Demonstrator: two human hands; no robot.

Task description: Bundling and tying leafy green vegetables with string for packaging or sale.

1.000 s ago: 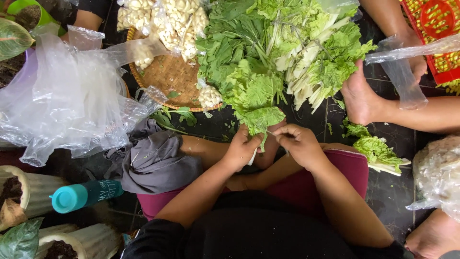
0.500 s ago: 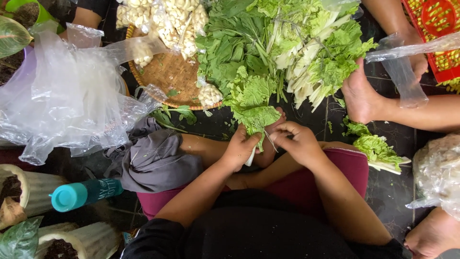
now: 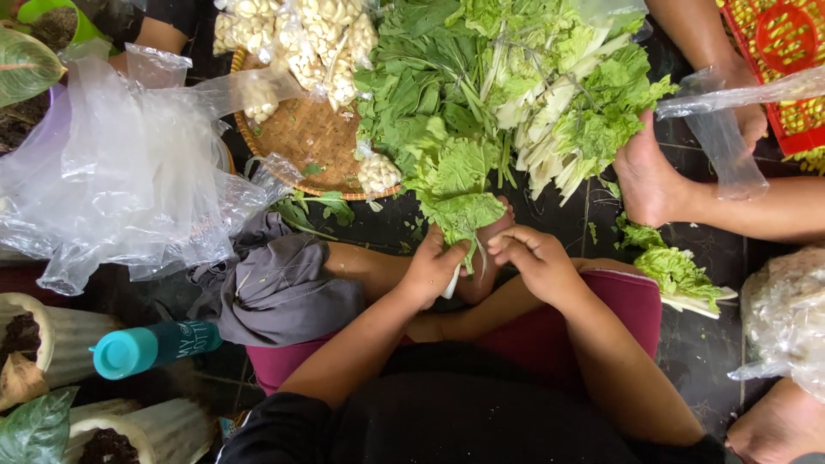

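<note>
Bright green, crinkled leafy greens (image 3: 455, 185) with white stalks sit in my hands, beyond them a tan woven basket (image 3: 301, 129) with pale cream cauliflower pieces (image 3: 301, 34), a grey cloth (image 3: 275, 283), a teal-capped dark green bottle (image 3: 150, 348), my magenta skirt (image 3: 619, 301), and a red crate (image 3: 773, 51).

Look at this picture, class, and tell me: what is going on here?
A person sitting on the floor holds a leafy green cabbage-like vegetable with a white stalk in both hands: the left hand grips the stalk and the right hand meets it from the other side. In front lies a big pile of green leafy vegetables, beside a round woven basket tray with clear bags of pale garlic. Crumpled clear plastic bags lie to the left. Another person's bare foot rests by the pile.
</note>
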